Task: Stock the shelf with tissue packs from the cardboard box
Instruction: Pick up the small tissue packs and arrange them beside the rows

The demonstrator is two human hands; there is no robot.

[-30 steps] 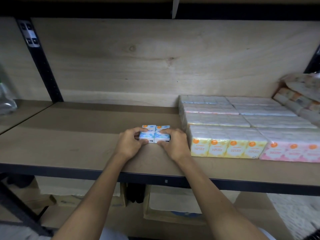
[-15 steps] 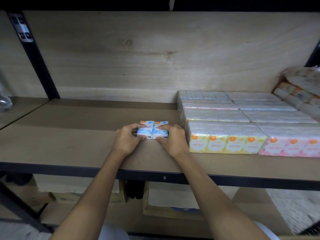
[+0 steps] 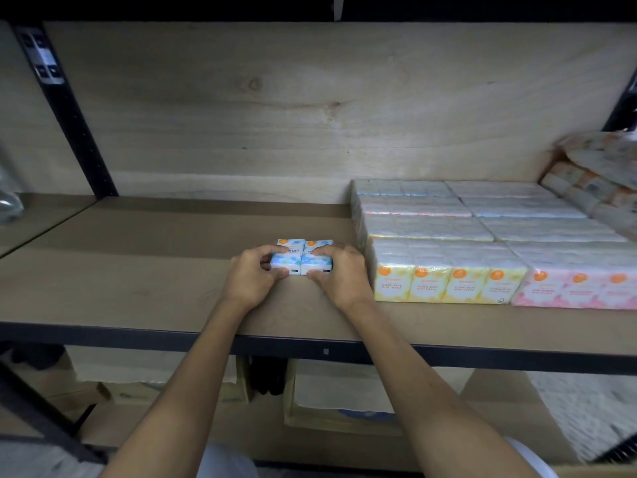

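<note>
A blue tissue pack (image 3: 302,257) lies flat on the wooden shelf (image 3: 138,270), just left of the stocked rows. My left hand (image 3: 253,276) grips its left end and my right hand (image 3: 339,276) grips its right end, thumbs at the near edge and fingers over the top. To the right stand the yellow tissue packs (image 3: 444,277) and the pink tissue packs (image 3: 579,284) at the shelf front, with more pale rows behind them. The cardboard box (image 3: 344,395) sits below the shelf, partly hidden by my right forearm.
A black upright post (image 3: 65,108) stands at the back left. Loose wrapped packs (image 3: 593,181) lean at the far right. A clear plastic item (image 3: 8,201) sits on the neighbouring shelf at left. The shelf's dark front rail (image 3: 103,334) runs across.
Both hands stay on the blue pack, and it sits a little nearer the yellow packs than one second ago. The view has shifted slightly.
</note>
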